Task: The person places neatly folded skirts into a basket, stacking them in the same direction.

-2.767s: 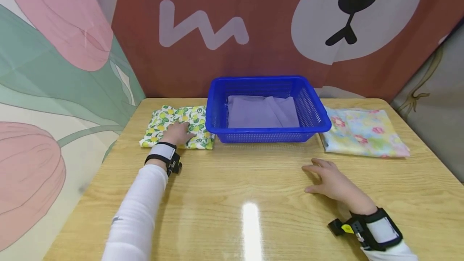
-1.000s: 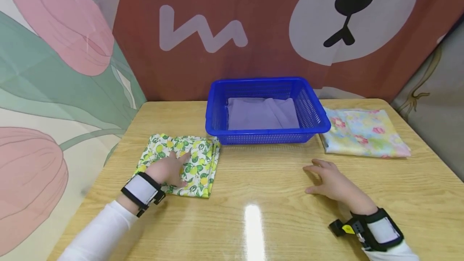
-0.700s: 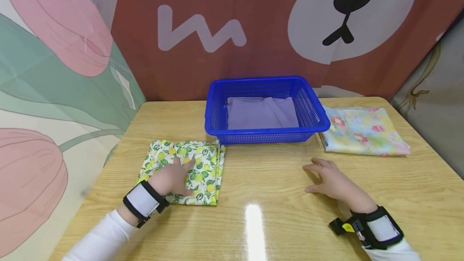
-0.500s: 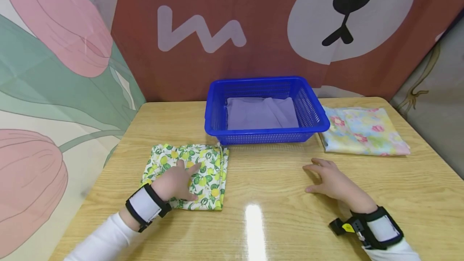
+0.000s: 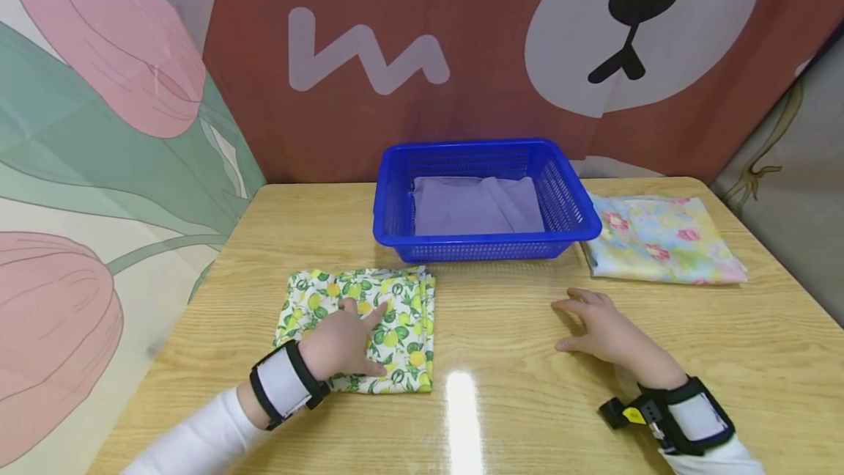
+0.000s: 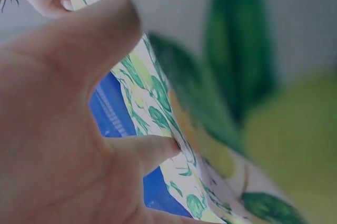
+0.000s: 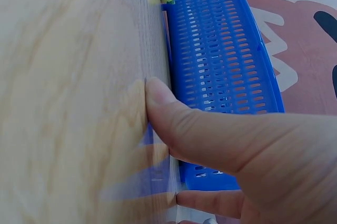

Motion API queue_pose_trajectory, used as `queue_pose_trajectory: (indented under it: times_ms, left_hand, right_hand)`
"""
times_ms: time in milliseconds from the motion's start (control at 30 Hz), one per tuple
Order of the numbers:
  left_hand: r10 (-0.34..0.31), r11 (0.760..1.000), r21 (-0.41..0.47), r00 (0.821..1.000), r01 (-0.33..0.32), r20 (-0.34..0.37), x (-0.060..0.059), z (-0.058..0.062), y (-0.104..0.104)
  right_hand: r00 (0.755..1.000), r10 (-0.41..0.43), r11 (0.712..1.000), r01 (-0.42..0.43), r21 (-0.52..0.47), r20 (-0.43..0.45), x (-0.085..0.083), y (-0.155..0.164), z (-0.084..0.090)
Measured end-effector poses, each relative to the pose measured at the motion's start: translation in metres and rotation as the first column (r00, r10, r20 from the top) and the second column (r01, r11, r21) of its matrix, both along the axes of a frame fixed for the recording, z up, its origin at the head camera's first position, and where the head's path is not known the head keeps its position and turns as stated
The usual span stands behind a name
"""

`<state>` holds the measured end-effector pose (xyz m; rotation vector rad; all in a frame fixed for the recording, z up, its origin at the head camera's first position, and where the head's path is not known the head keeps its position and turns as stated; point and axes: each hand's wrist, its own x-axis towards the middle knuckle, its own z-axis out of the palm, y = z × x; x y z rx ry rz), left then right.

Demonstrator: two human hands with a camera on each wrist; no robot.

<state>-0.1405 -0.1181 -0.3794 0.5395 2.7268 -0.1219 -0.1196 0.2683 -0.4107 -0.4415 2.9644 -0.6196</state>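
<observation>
The folded lemon-print cloth (image 5: 369, 325) lies flat on the wooden bench (image 5: 501, 402), just in front of the blue basket (image 5: 484, 248) and a little to its left, not touching it. Its stacked folded edges face right. The left hand (image 5: 343, 343) rests palm down on the near part of the cloth, fingers (image 5: 376, 317) stretched forward and slightly apart, pressing flat rather than pinching; a black-and-white wrist strap (image 5: 283, 385) sits above a white sleeve (image 5: 198, 442). From the left wrist camera, the print shows close and blurred against the palm, with a fingertip laid on the fabric.

The right hand (image 5: 603, 332) rests on the bare bench well to the right of the cloth, fingers relaxed and a little spread, holding nothing. The right wrist camera shows its thumb (image 7: 174, 113) lying on the wood with the basket wall behind it.

Inside the basket lies a folded lilac cloth (image 5: 478, 204). Just right of the basket is a folded pastel floral cloth (image 5: 662, 240). Behind the bench hangs a brown backdrop with a pale zigzag mark (image 5: 369, 57) and a bear muzzle (image 5: 642, 20); a tulip-print panel (image 5: 99, 130) stands on the left. No readable writing or brand shows anywhere.
</observation>
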Motion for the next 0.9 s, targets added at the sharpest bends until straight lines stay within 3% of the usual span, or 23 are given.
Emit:
queue_pose_trajectory:
  times_ms: [200, 467, 900]
  left_hand:
    - [-0.043, 0.998, -0.041, 0.999, 0.042, -0.031, 0.005, -0.002, 0.014]
    - [-0.122, 0.981, -0.163, 0.986, 0.102, -0.115, 0.011, -0.001, 0.04]
    - [-0.109, 0.974, -0.209, 0.99, 0.089, -0.086, 0.016, -0.003, 0.086]
  right_hand:
    - [1.0, 0.0, 1.0, 0.0, 0.004, 0.005, 0.0, 0.001, 0.0]
    - [1.0, -0.004, 1.0, 0.004, 0.013, 0.007, 0.0, 0.002, 0.0]
    - [1.0, -0.008, 1.0, 0.008, 0.009, 0.005, -0.001, 0.001, 0.0]
